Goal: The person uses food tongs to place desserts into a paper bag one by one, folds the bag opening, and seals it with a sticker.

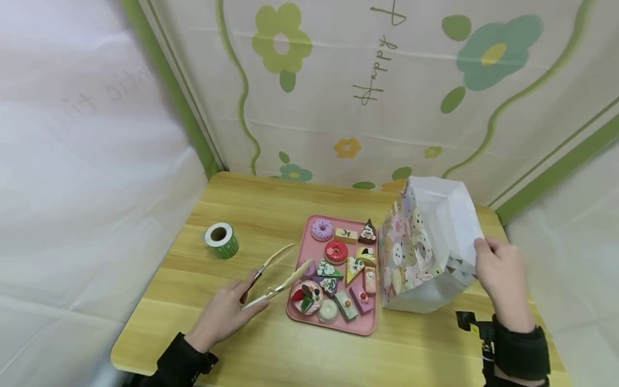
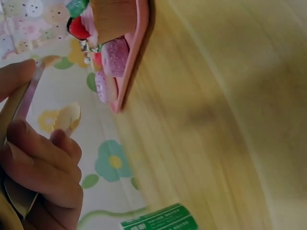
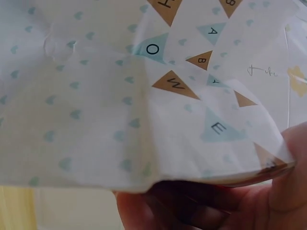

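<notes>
My left hand (image 1: 231, 312) grips a pair of tongs (image 1: 278, 287), its two arms spread apart with nothing between them. The tongs' tips reach the left edge of a pink tray (image 1: 333, 325). On that tray lie several toy cakes and sweets, among them a red donut (image 1: 336, 251), a purple donut (image 1: 321, 229) and a round fruit-topped cake (image 1: 307, 297). My right hand (image 1: 503, 277) pinches the rim of an open patterned paper bag (image 1: 405, 252) that stands right of the tray. In the right wrist view, fingers and thumb (image 3: 300, 177) hold the bag's edge.
A roll of green-and-white labels (image 1: 222, 241) stands on the left part of the wooden table (image 1: 184, 290). Behind the table hangs a flower-printed curtain (image 1: 338, 80), with white fabric on the left and right sides.
</notes>
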Available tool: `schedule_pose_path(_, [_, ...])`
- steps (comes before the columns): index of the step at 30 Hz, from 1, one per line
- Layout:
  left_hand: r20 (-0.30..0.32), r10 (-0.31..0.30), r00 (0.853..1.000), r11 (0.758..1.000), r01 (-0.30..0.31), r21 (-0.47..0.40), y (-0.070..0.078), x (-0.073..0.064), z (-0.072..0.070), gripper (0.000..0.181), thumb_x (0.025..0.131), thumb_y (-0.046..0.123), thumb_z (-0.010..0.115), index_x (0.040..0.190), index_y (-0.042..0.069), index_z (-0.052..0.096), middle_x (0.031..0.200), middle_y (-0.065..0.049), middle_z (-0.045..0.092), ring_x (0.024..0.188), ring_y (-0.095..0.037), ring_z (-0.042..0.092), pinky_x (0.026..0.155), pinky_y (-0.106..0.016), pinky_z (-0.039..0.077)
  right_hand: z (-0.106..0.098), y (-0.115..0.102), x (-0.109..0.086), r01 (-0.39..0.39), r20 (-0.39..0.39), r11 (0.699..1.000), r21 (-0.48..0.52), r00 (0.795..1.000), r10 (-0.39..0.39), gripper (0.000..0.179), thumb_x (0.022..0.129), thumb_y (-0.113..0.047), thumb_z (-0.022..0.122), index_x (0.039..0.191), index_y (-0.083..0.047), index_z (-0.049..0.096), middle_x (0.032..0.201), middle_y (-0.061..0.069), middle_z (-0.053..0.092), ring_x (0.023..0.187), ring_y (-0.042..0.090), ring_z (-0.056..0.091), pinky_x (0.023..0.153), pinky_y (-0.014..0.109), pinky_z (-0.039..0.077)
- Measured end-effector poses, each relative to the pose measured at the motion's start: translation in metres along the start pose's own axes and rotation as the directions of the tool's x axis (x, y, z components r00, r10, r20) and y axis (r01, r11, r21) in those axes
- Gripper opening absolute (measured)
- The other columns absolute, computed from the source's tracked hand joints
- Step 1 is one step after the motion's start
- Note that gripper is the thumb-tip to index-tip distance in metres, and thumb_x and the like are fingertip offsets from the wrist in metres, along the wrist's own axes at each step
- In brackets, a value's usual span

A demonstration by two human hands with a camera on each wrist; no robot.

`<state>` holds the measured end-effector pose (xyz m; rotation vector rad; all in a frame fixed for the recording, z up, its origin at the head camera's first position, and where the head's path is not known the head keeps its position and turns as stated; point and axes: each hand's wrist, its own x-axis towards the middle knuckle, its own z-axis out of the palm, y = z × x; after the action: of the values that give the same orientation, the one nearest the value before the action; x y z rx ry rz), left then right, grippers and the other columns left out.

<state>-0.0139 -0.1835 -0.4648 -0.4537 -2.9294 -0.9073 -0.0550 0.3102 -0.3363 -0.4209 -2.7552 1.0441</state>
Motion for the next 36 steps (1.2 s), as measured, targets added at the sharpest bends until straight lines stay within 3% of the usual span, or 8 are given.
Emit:
schedule_pose_path(3, [0.028,0.013,1.000,1.000,-0.012,-0.025,-0.003,-0.002,0.000,0.080,0.087,0.057,0.068,0.146,0.008,0.048,0.069,0.012,0.042,0.055,-0.002,0.034,0.049,-0.022,0.032,-0.003,-0.001,-0.001,-0.006,-0.003,1.000,-0.008,1.000,0.006,0.055,0.104,-0.029,0.031,0.122,0.016,0.059,0.108,0.034,0.059,0.067,0.025,0.057,0.050,0.030,0.045])
schedule_pose_path(6, [0.037,0.082,0.996,0.995,-0.080,-0.051,-0.009,-0.007,-0.002,0.077,0.086,0.053,0.071,0.146,0.010,0.049,0.069,0.013,0.042,0.055,0.000,0.034,0.049,-0.021,0.031,-0.005,-0.002,-0.002,-0.012,-0.008,1.000,-0.018,1.000,0.012,0.055,0.104,-0.029,0.031,0.122,0.015,0.059,0.107,0.033,0.060,0.066,0.025,0.056,0.050,0.030,0.044])
schedule_pose_path(11, [0.036,0.232,0.972,0.973,-0.231,-0.021,-0.019,-0.016,-0.003,0.072,0.086,0.048,0.074,0.144,0.012,0.053,0.070,0.014,0.040,0.056,0.003,0.029,0.050,-0.018,0.028,-0.006,-0.003,-0.005,-0.005,-0.024,0.999,-0.041,1.000,0.004,0.053,0.104,-0.027,0.031,0.119,0.015,0.061,0.099,0.030,0.062,0.062,0.024,0.055,0.049,0.031,0.042])
schedule_pose_path(14, [0.044,0.280,0.959,0.960,-0.280,-0.008,-0.023,-0.018,0.000,0.073,0.085,0.049,0.074,0.144,0.013,0.052,0.070,0.013,0.040,0.056,0.004,0.027,0.050,-0.017,0.026,-0.006,-0.003,-0.005,0.001,-0.027,0.999,-0.045,1.000,-0.002,0.053,0.105,-0.028,0.032,0.119,0.015,0.061,0.097,0.029,0.063,0.061,0.023,0.055,0.049,0.032,0.042])
schedule_pose_path(26, [0.099,0.328,0.940,0.943,-0.332,0.026,-0.026,-0.014,0.006,0.082,0.084,0.057,0.072,0.150,0.016,0.045,0.074,0.015,0.040,0.055,0.004,0.028,0.048,-0.016,0.026,-0.002,-0.001,-0.002,0.005,-0.009,0.999,-0.050,1.000,-0.005,0.053,0.105,-0.028,0.031,0.119,0.014,0.061,0.098,0.029,0.063,0.063,0.025,0.056,0.051,0.033,0.043])
schedule_pose_path(36, [0.093,0.362,0.927,0.926,-0.370,0.077,-0.035,-0.017,0.011,0.088,0.078,0.061,0.075,0.144,0.007,0.051,0.076,0.014,0.043,0.055,0.004,0.033,0.049,-0.017,0.032,0.000,-0.003,0.000,0.015,-0.001,0.997,-0.078,1.000,-0.016,0.053,0.105,-0.026,0.031,0.121,0.016,0.059,0.091,0.026,0.063,0.068,0.031,0.056,0.051,0.035,0.042])
